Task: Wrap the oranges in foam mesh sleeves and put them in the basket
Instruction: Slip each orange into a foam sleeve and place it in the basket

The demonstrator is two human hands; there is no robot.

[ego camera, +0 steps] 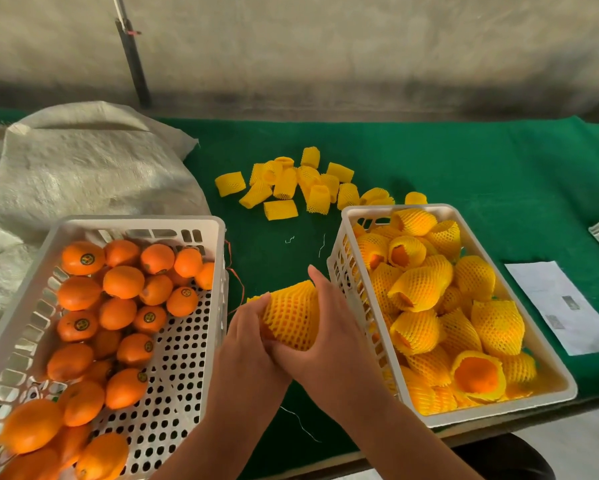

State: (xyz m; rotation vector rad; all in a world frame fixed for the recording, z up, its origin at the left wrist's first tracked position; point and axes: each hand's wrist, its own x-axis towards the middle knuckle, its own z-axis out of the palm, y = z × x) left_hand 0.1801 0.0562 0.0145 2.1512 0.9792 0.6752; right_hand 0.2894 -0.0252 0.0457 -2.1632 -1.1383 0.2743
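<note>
Both hands — left hand [248,327], right hand [329,323] — have fingers clamped round a sleeved orange [293,317] over the worktop [464,168]. The stretched yellow mesh could slip off or tear if tugged unevenly. Just right of the fingers sits the basket [339,271] of wrapped fruit — spare sleeves [291,183] lie beyond.

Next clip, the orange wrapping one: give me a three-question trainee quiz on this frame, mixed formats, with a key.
1. True or false: both hands grip one sleeved orange.
2. Which basket holds the bare oranges? A) the person's left basket B) the right basket
3. Fill in: the spare sleeves lie on the green ____.

Key: 1 true; 2 A; 3 cloth.
</note>
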